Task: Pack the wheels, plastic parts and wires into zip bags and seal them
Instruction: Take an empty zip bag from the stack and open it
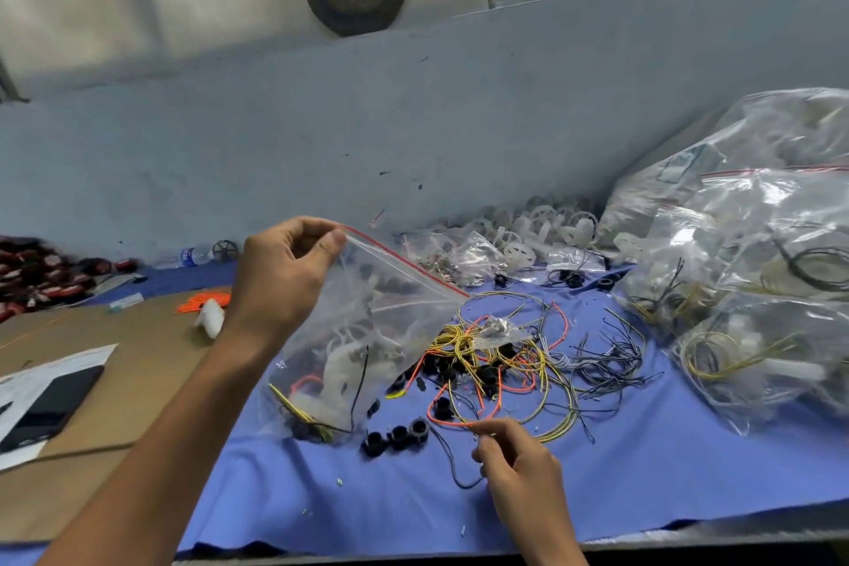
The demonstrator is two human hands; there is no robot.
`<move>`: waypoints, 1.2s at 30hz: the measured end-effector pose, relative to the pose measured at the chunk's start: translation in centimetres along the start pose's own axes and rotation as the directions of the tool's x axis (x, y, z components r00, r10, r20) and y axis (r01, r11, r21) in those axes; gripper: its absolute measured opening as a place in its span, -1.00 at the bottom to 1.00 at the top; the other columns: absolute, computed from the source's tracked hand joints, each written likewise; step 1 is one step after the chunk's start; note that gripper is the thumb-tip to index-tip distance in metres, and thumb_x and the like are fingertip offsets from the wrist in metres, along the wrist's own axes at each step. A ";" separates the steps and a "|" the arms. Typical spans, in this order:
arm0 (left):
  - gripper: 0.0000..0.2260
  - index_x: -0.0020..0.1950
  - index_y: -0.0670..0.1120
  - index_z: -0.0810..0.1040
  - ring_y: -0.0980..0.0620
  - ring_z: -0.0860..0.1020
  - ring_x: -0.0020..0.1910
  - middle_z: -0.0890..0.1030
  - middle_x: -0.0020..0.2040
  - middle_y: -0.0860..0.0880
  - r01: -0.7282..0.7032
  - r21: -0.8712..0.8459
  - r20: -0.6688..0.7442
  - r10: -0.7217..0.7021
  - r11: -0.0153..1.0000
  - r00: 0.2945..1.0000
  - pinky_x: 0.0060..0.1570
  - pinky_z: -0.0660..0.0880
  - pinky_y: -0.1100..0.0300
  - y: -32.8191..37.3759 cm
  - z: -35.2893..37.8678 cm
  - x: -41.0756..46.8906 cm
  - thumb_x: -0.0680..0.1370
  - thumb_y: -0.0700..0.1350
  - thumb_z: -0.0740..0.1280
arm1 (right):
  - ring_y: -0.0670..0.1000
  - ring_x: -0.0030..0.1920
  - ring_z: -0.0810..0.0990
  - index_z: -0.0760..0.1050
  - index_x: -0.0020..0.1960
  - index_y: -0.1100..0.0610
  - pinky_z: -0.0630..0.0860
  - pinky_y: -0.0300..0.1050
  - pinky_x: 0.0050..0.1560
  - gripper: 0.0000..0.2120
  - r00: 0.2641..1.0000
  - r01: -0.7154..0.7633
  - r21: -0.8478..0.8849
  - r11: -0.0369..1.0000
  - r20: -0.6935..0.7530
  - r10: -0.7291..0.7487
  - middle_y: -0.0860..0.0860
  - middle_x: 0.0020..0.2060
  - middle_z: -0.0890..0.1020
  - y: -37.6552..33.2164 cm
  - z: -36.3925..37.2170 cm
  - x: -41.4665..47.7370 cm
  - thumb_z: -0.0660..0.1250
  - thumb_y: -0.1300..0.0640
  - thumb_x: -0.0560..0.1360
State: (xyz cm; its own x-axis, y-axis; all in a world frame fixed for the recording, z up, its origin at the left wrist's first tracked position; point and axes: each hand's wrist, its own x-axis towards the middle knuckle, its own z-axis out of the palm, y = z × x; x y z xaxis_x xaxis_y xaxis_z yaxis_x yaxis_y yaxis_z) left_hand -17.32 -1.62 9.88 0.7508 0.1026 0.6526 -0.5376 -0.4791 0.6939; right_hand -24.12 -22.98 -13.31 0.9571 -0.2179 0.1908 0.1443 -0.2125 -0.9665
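Blue cloth [413, 506] covers the desk [689, 540] to its near edge, bare along the front. Left hand [280, 276] pinches one zip bag [367, 335] by its red-striped corner, with plastic parts and wires inside. Right hand [519, 469] pinches one orange wire [436, 416]. Three black wheels [397, 434] sit just beside the bag.

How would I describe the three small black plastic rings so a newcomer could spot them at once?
On the blue cloth, find the clear zip bag with a red seal strip that the left hand holds up. Beside its bottom lie the three small black plastic rings in a row, clear of the yellow and orange wire tangle that surrounds the other black rings.
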 end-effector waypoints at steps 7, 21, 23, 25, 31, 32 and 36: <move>-0.91 -0.07 -0.04 0.63 0.23 0.42 -0.45 0.55 -0.40 0.18 0.065 -0.257 0.068 -0.049 0.964 0.996 -0.41 0.37 0.42 1.9 0.9 -1.7 0.60 -0.17 0.36 | -0.02 0.08 0.62 0.54 0.19 -0.19 0.59 -0.03 0.01 -0.68 0.993 0.109 0.362 0.926 -0.007 -0.114 -0.12 0.07 0.65 -5.1 -1.9 2.5 0.41 -0.14 0.45; -0.93 0.00 -0.13 0.64 0.09 0.45 -0.36 0.61 -0.25 -0.03 0.337 -0.459 0.132 -0.312 0.822 0.941 -0.39 0.43 0.27 0.8 3.8 -5.1 0.59 -0.20 0.35 | -0.01 -0.16 0.60 0.63 -0.04 0.00 0.52 -0.08 -0.10 -0.85 0.938 0.330 0.308 0.892 -0.002 -0.346 0.05 -0.19 0.68 -8.7 -5.0 -0.7 0.39 -0.06 0.52; -0.92 -0.01 -0.11 0.64 0.11 0.45 -0.38 0.61 -0.29 0.00 0.330 -0.430 0.125 -0.307 0.840 0.943 -0.43 0.42 0.33 0.2 3.7 -5.4 0.60 -0.20 0.35 | -0.01 -0.26 0.51 0.60 -0.16 0.08 0.44 -0.04 -0.19 -0.87 0.954 0.296 0.307 0.905 -0.042 -0.298 0.18 -0.31 0.59 -8.8 -5.0 -0.7 0.40 0.03 0.49; -0.91 -0.02 -0.07 0.66 0.11 0.45 -0.38 0.62 -0.30 0.03 0.309 -0.416 0.111 -0.290 0.855 0.951 -0.42 0.44 0.32 -0.3 3.1 -5.4 0.59 -0.18 0.36 | -0.04 -0.31 0.50 0.59 -0.20 0.08 0.44 -0.10 -0.24 -0.87 0.945 0.326 0.308 0.894 -0.086 -0.315 0.15 -0.35 0.57 -9.7 -5.3 -0.2 0.39 0.05 0.49; -0.89 0.00 0.02 0.72 -0.04 0.44 -0.24 0.63 -0.19 -0.22 0.370 -0.280 0.329 -0.274 0.886 0.904 -0.22 0.39 0.08 -2.2 1.7 -6.4 0.55 -0.08 0.40 | -0.05 -0.29 0.51 0.66 -0.16 0.12 0.48 0.05 -0.22 -0.86 0.942 0.330 0.230 0.916 -0.024 -0.334 0.09 -0.31 0.64 -10.3 -6.4 1.9 0.38 0.09 0.51; -0.88 0.00 0.04 0.73 -0.04 0.42 -0.25 0.61 -0.19 -0.21 0.376 -0.283 0.337 -0.275 0.882 0.900 -0.24 0.39 0.08 -2.6 1.7 -6.6 0.53 -0.04 0.41 | -0.05 -0.25 0.55 0.68 -0.12 0.07 0.50 -0.03 -0.20 -0.86 0.945 0.326 0.247 0.913 -0.046 -0.325 0.05 -0.27 0.68 -10.3 -6.8 2.2 0.37 0.05 0.50; -0.82 -0.01 0.08 0.72 -0.05 0.38 -0.25 0.59 -0.21 -0.09 0.379 -0.286 0.326 -0.282 0.880 0.902 -0.30 0.39 0.20 -2.9 1.5 -7.2 0.44 0.07 0.42 | -0.01 -0.14 0.65 0.69 -0.07 -0.05 0.55 -0.15 -0.15 -0.85 0.950 0.312 0.218 0.925 -0.039 -0.311 0.00 -0.17 0.72 -10.8 -8.0 3.0 0.35 -0.02 0.51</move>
State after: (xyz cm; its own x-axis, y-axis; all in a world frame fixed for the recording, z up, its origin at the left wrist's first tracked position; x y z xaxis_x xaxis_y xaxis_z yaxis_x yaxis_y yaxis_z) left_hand -20.56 -2.30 2.72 0.9542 -0.0566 0.2937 -0.2988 -0.1338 0.9449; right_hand -24.85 -28.93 -0.94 0.8541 -0.1779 0.4887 0.4868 -0.0568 -0.8716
